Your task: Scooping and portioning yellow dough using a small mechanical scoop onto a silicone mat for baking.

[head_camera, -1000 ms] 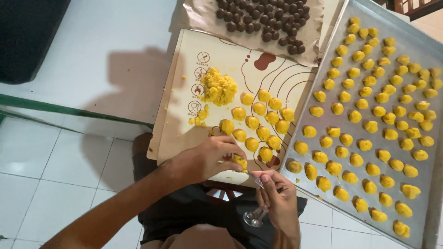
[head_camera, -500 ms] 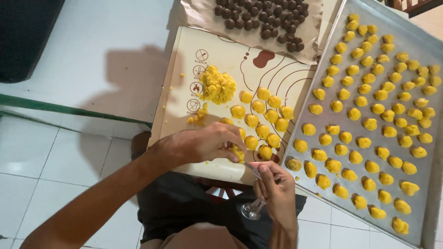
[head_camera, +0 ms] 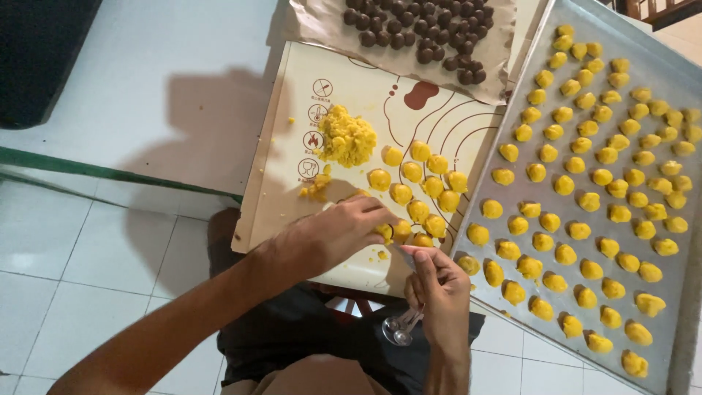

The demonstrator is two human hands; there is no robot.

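My left hand (head_camera: 340, 232) rests on the cream baking mat (head_camera: 292, 132), its fingertips pinching a yellow dough ball (head_camera: 385, 232) at the near end of a cluster of several yellow dough balls (head_camera: 428, 186). My right hand (head_camera: 436, 285) is just right of it, fingers closed on a metal spoon (head_camera: 401, 327) whose bowl end hangs below the hand. A loose mound of yellow dough (head_camera: 348, 137) sits on the mat behind the cluster.
A metal baking tray (head_camera: 687, 241) at the right carries rows of several shaped yellow pieces (head_camera: 585, 190). Dark brown balls (head_camera: 420, 29) lie on brown paper (head_camera: 307, 18) at the back. White tiled floor spreads to the left, with a dark object (head_camera: 40, 51) at top left.
My left hand has slid right along the mat to the near dough balls and pinched one. My right hand rose slightly toward it, still holding the spoon.
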